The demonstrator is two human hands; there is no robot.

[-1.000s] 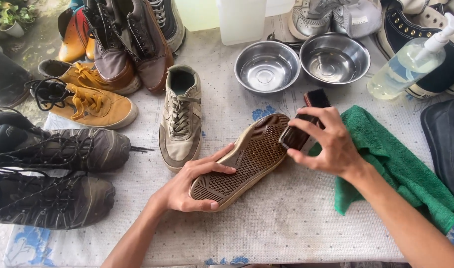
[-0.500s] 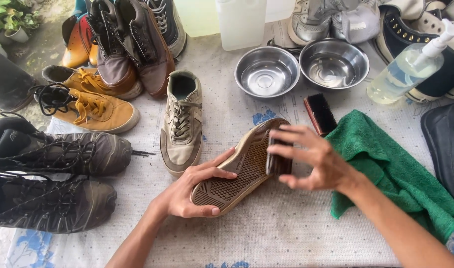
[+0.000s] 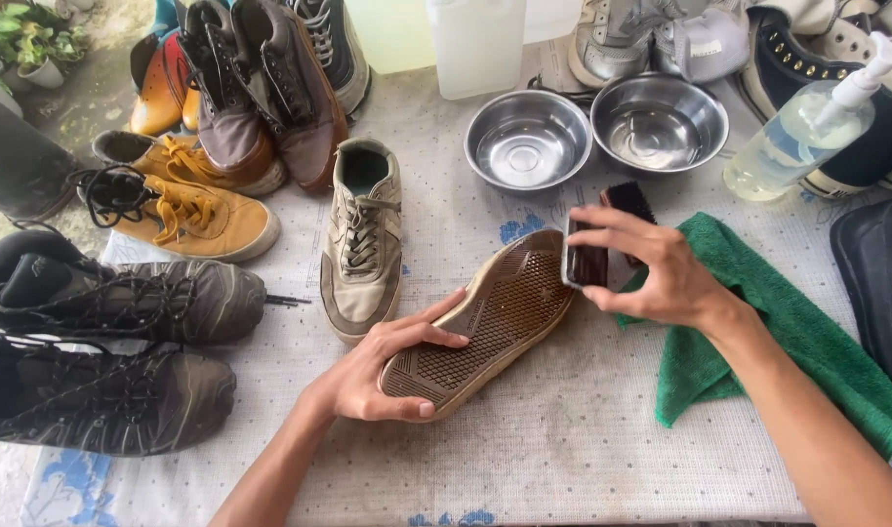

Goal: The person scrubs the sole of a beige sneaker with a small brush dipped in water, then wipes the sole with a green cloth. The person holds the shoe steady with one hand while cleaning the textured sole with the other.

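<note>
A table [image 3: 583,439] covered with a pale patterned cloth, seen from above. At its left edge lie 2 dark laced boots [image 3: 104,342], one behind the other. Behind them, toward the far left corner, sit 2 tan shoes [image 3: 187,200] with yellow laces and a cluster of brown shoes [image 3: 261,93]. Nearer the middle, a beige sneaker [image 3: 363,239] stands upright, toe toward the near edge.

At the centre of the table, the left hand [image 3: 383,366] grips the heel end of a matching upturned shoe [image 3: 485,317], sole facing up; the thumb curls over the near rim and the fingers lie together across the tread. The shoe points diagonally toward the far right. The right hand [image 3: 651,268] is just past the shoe's toe, fingers closed around a small dark brush [image 3: 590,256] held just beside the toe edge of the sole; whether it touches cannot be told.

Behind, near the far edge, are 2 steel bowls [image 3: 592,137] side by side and a pale plastic jug [image 3: 475,44]. Under the right wrist lies a green towel [image 3: 778,332]. At the far right corner stands a clear pump bottle [image 3: 802,137], with dark footwear [image 3: 880,283] along the right edge.
</note>
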